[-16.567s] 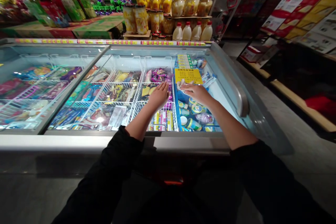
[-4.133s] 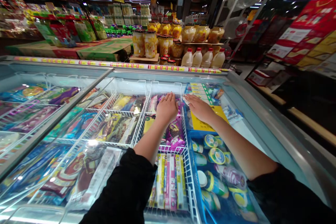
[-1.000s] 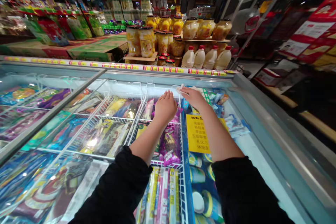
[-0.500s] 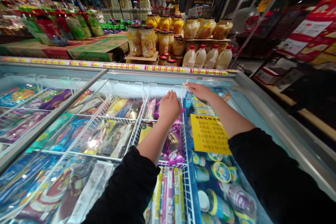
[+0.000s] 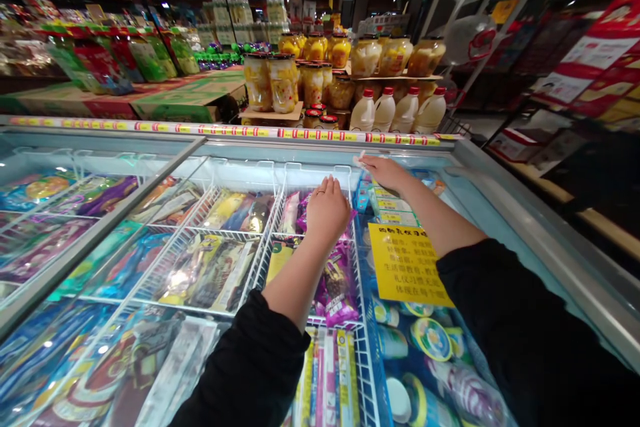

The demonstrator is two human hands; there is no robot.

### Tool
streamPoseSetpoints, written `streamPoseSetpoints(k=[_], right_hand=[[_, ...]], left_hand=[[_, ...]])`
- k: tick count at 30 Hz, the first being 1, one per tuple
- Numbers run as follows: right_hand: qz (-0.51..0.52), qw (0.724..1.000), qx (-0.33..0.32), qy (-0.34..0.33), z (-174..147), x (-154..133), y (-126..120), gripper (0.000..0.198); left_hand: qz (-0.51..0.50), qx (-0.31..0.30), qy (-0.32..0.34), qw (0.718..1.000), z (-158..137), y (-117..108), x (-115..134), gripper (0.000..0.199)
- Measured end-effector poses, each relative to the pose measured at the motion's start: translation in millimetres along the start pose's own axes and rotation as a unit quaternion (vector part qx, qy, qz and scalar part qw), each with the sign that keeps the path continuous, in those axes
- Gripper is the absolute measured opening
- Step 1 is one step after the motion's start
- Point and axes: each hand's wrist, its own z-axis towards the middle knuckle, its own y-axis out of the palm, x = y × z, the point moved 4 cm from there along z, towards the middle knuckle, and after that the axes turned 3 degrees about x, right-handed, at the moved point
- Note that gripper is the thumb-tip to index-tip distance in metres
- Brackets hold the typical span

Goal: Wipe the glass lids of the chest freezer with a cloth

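Observation:
My left hand [image 5: 329, 210] lies flat on the freezer's glass lid [image 5: 165, 230], fingers stretched out and pointing away from me, a ring on one of them. Near the lid's far edge, my right hand [image 5: 384, 171] presses a small white tissue [image 5: 361, 159] under its fingertips. Below the glass, purple ice cream packs [image 5: 339, 287] sit in a white wire basket [image 5: 367, 363] beneath my left hand. A yellow paper sign [image 5: 407, 263] with black writing is by my right forearm.
Tubs [image 5: 431, 339] of ice cream fill the right compartment. A metal frame bar [image 5: 165, 170] crosses the freezer on the left. Behind the price strip [image 5: 300, 135] stand jars of fruit [image 5: 283, 83] and white bottles with red caps [image 5: 384, 110]. Red boxes [image 5: 595, 60] are stacked at right.
My right hand and the tissue have shifted slightly toward the lid's far edge. My left hand stays flat on the glass. The camera view has moved a little.

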Motion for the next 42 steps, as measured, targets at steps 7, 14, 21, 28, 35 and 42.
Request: streamPoseSetpoints(k=[7,14,21,28,35,42], right_hand=[[-0.022,1.0,-0.012,0.016,35.5,-23.7,17.6,0.051],[-0.003,0.999,-0.028,-0.022,13.2,5.1,3.4,0.047],[-0.054,0.998,-0.001,0.015,59.8,-24.8,28.6,0.05],[-0.036,0.998,-0.03,-0.044,51.6,-28.5,27.5,0.047],[-0.1,0.994,0.001,0.036,73.0,-12.0,30.1,0.047],[-0.038,0.997,-0.024,-0.055,59.2,-18.3,30.9,0.05]], left_hand=[[0.001,-0.007,0.003,1.0,-0.1,-0.4,0.7,0.057],[0.005,-0.023,-0.004,1.0,-0.4,-4.5,1.9,0.057],[0.01,-0.021,-0.005,1.0,0.7,-0.2,0.2,0.058],[0.005,-0.022,-0.007,1.0,0.1,-1.5,0.9,0.057],[0.004,-0.021,-0.003,1.0,0.8,0.9,-0.1,0.057],[0.003,-0.024,-0.002,1.0,0.5,-0.8,1.0,0.057]])
